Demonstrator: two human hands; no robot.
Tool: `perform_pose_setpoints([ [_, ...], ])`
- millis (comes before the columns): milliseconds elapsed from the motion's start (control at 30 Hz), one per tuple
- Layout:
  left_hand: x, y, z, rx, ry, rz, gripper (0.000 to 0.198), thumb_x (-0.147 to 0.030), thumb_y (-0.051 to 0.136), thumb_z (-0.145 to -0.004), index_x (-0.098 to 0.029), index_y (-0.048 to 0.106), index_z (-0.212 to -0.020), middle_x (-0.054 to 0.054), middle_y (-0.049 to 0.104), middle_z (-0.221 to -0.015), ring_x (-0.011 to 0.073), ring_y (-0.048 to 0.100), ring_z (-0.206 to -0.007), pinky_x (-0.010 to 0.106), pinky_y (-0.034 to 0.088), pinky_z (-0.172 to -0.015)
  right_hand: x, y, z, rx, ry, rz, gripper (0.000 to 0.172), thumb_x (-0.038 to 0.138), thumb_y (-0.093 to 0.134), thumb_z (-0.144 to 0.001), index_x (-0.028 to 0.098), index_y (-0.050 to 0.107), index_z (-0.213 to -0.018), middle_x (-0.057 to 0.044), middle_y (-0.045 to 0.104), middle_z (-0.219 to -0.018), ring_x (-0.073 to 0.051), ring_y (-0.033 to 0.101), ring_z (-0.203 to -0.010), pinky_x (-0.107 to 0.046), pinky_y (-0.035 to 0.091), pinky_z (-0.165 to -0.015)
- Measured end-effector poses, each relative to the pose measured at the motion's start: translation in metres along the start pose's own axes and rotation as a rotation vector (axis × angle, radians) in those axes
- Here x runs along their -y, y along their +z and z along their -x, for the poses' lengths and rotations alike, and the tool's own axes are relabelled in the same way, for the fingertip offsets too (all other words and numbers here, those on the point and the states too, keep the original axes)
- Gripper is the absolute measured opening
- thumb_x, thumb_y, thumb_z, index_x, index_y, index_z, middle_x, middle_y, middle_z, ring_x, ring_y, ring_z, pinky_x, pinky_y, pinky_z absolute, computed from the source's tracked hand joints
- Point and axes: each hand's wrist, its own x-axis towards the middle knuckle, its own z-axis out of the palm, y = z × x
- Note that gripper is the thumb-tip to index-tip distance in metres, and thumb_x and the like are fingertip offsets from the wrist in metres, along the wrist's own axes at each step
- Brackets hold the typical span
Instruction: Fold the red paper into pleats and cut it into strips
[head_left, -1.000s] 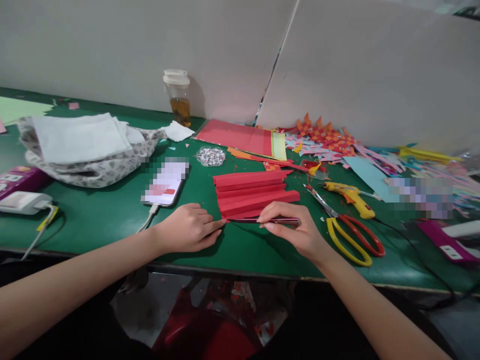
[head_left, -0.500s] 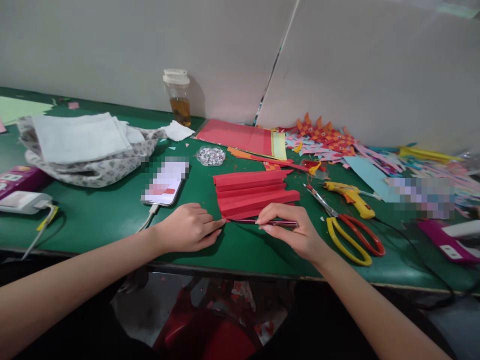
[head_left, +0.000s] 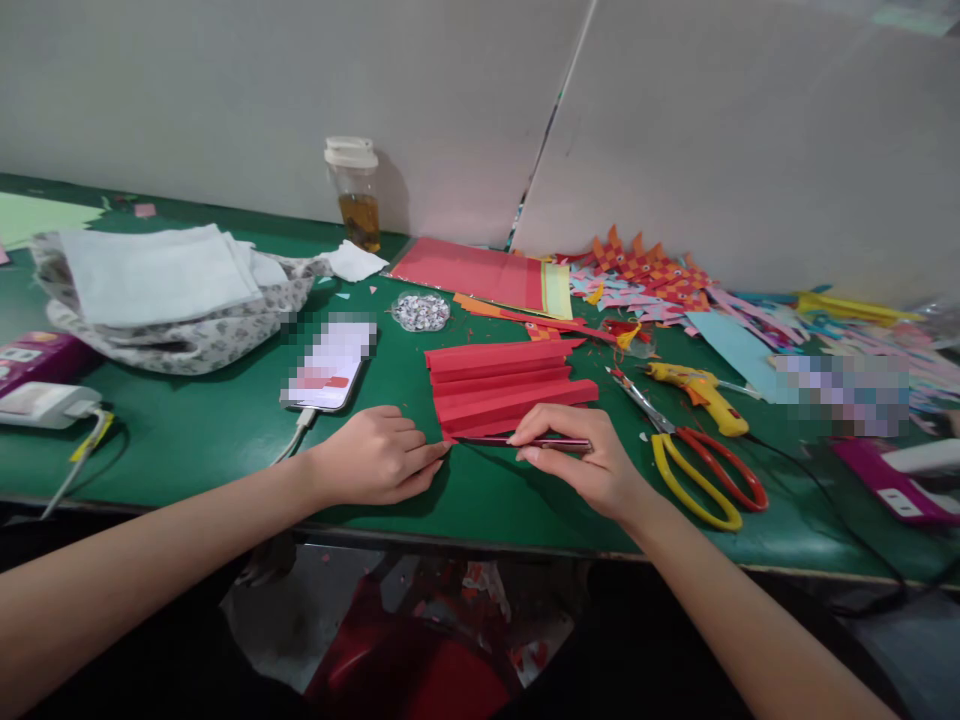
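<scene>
Right hand (head_left: 574, 455) grips a slim dark-red pen-like tool (head_left: 559, 443) between thumb and fingers, exact kind hard to tell; it lies nearly level, tip aimed left along the near edge of the red folded paper (head_left: 506, 385), ending just beside the left fingertip. Left hand (head_left: 386, 455) mostly curled, index finger stretched out, its tip touching the paper's near left corner; can't tell if it pinches or only presses. Paper sits mid-surface in front of the person, pleated in ridges running side to side, on the green surface (head_left: 465, 505). Phone (head_left: 330, 365) left of the paper, cable plugged in at its near end, screen partly blurred. Behind the paper: pack of small round bits (head_left: 421, 312) and a pack of red sheets (head_left: 476, 275). Scissors (head_left: 679, 460), one red and one yellow handle, right of the right hand; yellow glue gun (head_left: 697, 395) just beyond them. Far right, woven orange paper pieces (head_left: 649, 265) and a heap of pastel strips (head_left: 757, 320). Far left, patterned cloth bundle (head_left: 217, 335) with white cloth (head_left: 157, 275) on top. Lidded cup (head_left: 356, 200) with amber liquid stands near the wall (head_left: 225, 110).
</scene>
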Motion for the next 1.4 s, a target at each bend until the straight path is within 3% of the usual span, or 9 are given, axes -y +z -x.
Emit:
perform_pose_setpoints([
  [200,-0.001,-0.003,-0.001,0.027,-0.12,-0.024,0.024,-0.027,0.045,-0.086,-0.016,0.067,-0.088,-0.001,0.058,-0.055,0.0114,0.054,-0.05,0.026,0.037,-0.05,-0.003,0.001,0.0,-0.04,0.083,-0.068,0.007,0.02,0.058,-0.075,0.018,0.066,-0.075,-0.004,0.064,-0.073,-0.017,0.059,-0.068,-0.029,0.045,-0.062],
  [533,0.0,-0.003,0.001,0.067,-0.166,0.032,0.023,-0.027,0.045,-0.086,-0.018,0.066,-0.089,0.001,0.063,-0.06,0.012,0.056,-0.052,0.025,0.038,-0.053,-0.014,-0.004,0.007,-0.175,0.16,-0.366,0.004,0.018,0.064,-0.072,0.019,0.066,-0.075,-0.002,0.064,-0.069,-0.017,0.062,-0.062,-0.029,0.045,-0.062],
  [667,0.0,-0.002,-0.003,0.129,-0.383,0.265,0.029,-0.039,0.048,-0.086,-0.02,0.06,-0.105,-0.003,0.059,-0.058,0.0104,0.054,-0.052,0.021,0.036,-0.051,-0.012,-0.003,0.008,-0.149,0.155,-0.399,0.004,0.018,0.064,-0.072,0.019,0.066,-0.075,-0.002,0.064,-0.073,-0.017,0.061,-0.063,-0.03,0.046,-0.062],
  [767,0.002,-0.002,-0.009,0.192,-0.522,0.504,0.028,-0.043,0.049,-0.085,-0.022,0.063,-0.099,-0.006,0.049,-0.052,0.0072,0.046,-0.046,0.018,0.03,-0.045,-0.01,-0.001,0.007,-0.13,0.151,-0.396,0.004,0.02,0.063,-0.073,0.019,0.066,-0.076,-0.003,0.063,-0.074,-0.017,0.061,-0.065,-0.031,0.046,-0.063],
  [900,0.006,-0.003,-0.016,0.188,-0.583,0.686,0.026,-0.04,0.049,-0.086,-0.019,0.065,-0.083,-0.006,0.042,-0.051,0.0068,0.039,-0.045,0.018,0.028,-0.044,-0.007,-0.002,0.007,-0.116,0.14,-0.396,0.004,0.02,0.063,-0.073,0.02,0.066,-0.075,-0.003,0.062,-0.076,-0.017,0.061,-0.066,-0.031,0.047,-0.063],
  [1033,0.01,-0.007,-0.019,0.194,-0.572,0.801,0.026,-0.04,0.051,-0.085,-0.018,0.063,-0.079,-0.006,0.036,-0.05,0.007,0.035,-0.046,0.018,0.027,-0.043,-0.008,-0.005,0.007,-0.14,0.128,-0.454,0.007,0.016,0.063,-0.07,0.019,0.067,-0.075,-0.002,0.064,-0.073,-0.016,0.061,-0.062,-0.031,0.047,-0.061],
  [1133,0.012,-0.012,-0.02,0.185,-0.56,0.824,0.026,-0.04,0.051,-0.085,-0.018,0.063,-0.08,-0.006,0.037,-0.05,0.007,0.035,-0.046,0.018,0.027,-0.043,-0.009,-0.011,0.005,-0.25,0.112,-0.544,0.008,0.014,0.06,-0.067,0.019,0.066,-0.069,-0.001,0.064,-0.066,-0.017,0.06,-0.055,-0.032,0.047,-0.056],
  [1300,0.017,-0.019,-0.015,0.143,-0.635,0.718,0.04,-0.039,0.038,-0.091,-0.016,0.061,-0.068,-0.004,0.047,-0.051,0.0067,0.04,-0.046,0.019,0.03,-0.046,-0.012,-0.026,0.0,-0.599,0.182,-0.558,0.012,0.014,0.056,-0.067,0.02,0.066,-0.067,-0.001,0.063,-0.061,-0.014,0.058,-0.049,-0.029,0.047,-0.049],
  [1400,0.018,-0.017,-0.01,0.115,-0.614,0.568,0.041,-0.039,0.041,-0.09,-0.015,0.057,-0.061,-0.004,0.046,-0.05,0.0062,0.041,-0.045,0.019,0.03,-0.047,-0.015,-0.028,-0.001,-0.633,0.246,-0.546,0.009,0.017,0.056,-0.071,0.021,0.065,-0.069,-0.002,0.064,-0.061,-0.013,0.057,-0.048,-0.027,0.047,-0.048],
])
